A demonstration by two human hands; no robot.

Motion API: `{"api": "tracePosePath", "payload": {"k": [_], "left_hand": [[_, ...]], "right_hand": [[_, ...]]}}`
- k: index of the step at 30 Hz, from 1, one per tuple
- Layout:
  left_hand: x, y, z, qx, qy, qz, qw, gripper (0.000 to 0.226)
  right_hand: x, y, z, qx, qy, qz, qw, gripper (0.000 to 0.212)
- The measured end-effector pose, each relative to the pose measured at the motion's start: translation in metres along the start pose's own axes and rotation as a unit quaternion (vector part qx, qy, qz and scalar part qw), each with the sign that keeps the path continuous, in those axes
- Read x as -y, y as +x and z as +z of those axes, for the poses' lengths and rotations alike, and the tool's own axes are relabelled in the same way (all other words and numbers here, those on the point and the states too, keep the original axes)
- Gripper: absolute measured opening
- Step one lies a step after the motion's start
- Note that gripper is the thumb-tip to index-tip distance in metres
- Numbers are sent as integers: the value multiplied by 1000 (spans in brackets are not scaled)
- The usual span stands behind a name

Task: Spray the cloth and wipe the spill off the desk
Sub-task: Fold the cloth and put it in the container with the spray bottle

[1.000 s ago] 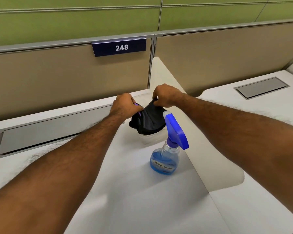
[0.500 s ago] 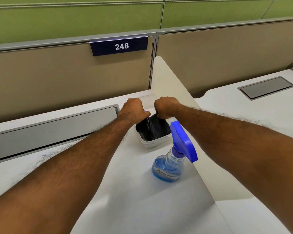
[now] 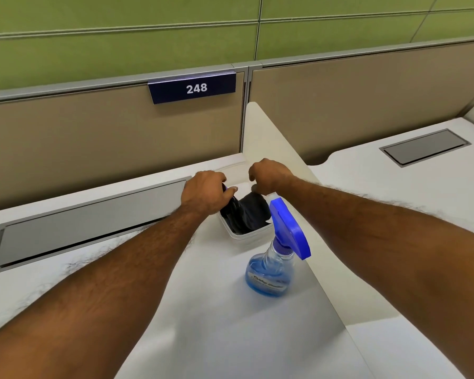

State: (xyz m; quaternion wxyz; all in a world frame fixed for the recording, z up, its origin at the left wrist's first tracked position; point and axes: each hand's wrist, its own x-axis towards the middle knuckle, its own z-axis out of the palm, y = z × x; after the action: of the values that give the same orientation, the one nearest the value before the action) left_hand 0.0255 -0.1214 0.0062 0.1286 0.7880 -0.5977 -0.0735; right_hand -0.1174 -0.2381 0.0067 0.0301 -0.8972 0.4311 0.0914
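Dark cloth sits bunched inside a small clear plastic tub on the white desk, just behind a spray bottle of blue liquid with a blue trigger head. The left hand pinches the cloth's left edge. The right hand is curled just above its right edge, and whether it grips the cloth cannot be told.
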Motion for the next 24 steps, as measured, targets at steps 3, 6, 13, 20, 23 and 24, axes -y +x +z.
{"api": "tracePosePath", "payload": {"k": [3,6,13,20,23,24], "left_hand": [[13,-12,-9,-43,-38,9,998,50],[29,-29,-15,-48,-32,7,998,49],[61,-91,-14,-24,-3,-13,1000,45],[85,-155,12,43,37,-19,998,54],[89,-173,21,60,36,-25,997,57],[89,-177,23,61,31,-25,997,58]], "right_hand": [[-2,-13,-15,-49,59,1,997,35],[-1,-37,-35,-75,131,10,988,34],[3,-107,-70,-148,424,82,890,21],[9,-180,-32,-123,495,126,851,19],[12,-201,-14,-130,458,120,871,24],[14,-208,-8,-128,437,109,884,27]]}}
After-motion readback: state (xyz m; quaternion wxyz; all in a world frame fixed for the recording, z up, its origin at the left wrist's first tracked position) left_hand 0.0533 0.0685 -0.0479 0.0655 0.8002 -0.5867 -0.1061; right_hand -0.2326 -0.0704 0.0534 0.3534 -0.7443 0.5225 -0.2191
